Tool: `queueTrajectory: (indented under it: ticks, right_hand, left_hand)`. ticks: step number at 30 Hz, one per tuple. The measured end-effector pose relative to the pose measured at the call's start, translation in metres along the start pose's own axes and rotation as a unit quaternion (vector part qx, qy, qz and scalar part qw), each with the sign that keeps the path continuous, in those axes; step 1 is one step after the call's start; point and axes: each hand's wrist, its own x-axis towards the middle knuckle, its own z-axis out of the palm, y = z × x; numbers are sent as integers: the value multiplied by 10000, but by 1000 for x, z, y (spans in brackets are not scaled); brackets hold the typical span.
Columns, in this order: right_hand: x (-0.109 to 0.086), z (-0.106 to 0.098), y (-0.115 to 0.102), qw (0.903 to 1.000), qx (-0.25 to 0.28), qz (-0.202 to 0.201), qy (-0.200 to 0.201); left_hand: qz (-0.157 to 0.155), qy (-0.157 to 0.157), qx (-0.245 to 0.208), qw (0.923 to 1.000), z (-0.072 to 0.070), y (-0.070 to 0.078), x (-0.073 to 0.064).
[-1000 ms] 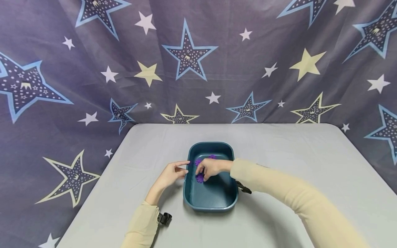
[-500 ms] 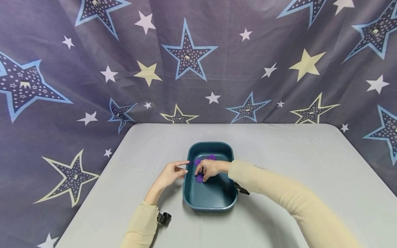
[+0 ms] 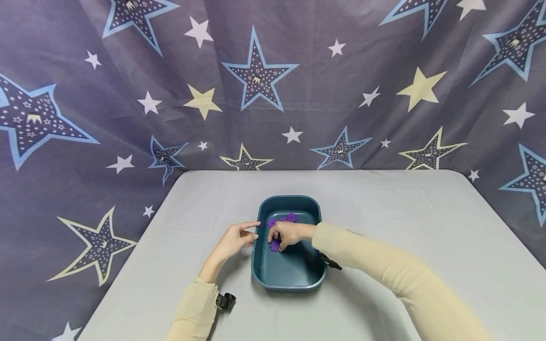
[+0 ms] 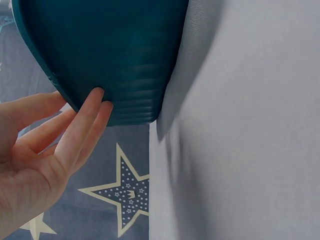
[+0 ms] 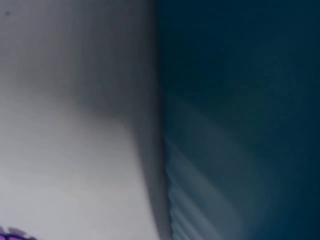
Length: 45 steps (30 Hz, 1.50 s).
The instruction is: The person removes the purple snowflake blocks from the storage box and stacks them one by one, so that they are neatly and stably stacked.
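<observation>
A dark teal plastic basin [image 3: 290, 287] stands on the table, with several purple, notched-edge discs inside it. My left hand [image 3: 232, 241] holds its left wall; in the left wrist view two fingers [image 4: 87, 117] lie against the outside while others hook behind the rim. Down in the basin is my right hand [image 3: 287, 232], its fingers curled and pinching at a purple disc [image 3: 274, 246] close to the left wall. Just beyond the knuckles lie another purple disc [image 3: 271, 222] and a further one [image 3: 291, 217]. The right hand does not show in its own wrist view.
A pale cloth covers the table [image 3: 384, 203], and a starry curtain [image 3: 311, 109] hangs behind and beside it. At the right wrist view's lower left corner, part of a purple piece [image 5: 12, 236] shows against the pale surface. Black wrist straps [image 3: 226, 300] sit on both sleeves.
My right forearm has shifted slightly left, and more purple shows beyond the right knuckles. The left hand stays at the basin's rim, and the basin keeps its place.
</observation>
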Motion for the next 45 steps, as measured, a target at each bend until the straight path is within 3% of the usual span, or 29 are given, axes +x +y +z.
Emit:
queueTrajectory:
  ticks: [16, 29, 37, 45]
  right_hand:
    - [1, -1, 0, 9997, -113, -32, -192]
    - [-1, -5, 3, 9996, 114, 254, 100]
    - [-5, -8, 6, 9982, 477, 321, 180]
    - [-10, -15, 6, 9952, 921, 274, 168]
  left_hand:
    - [39, 13, 10, 10000, 0, -2, 0]
    - [-15, 47, 11, 10000, 1, -1, 0]
    - [598, -44, -252, 9979, -4, -10, 1]
    - [-10, 94, 39, 9999, 1, 0, -1]
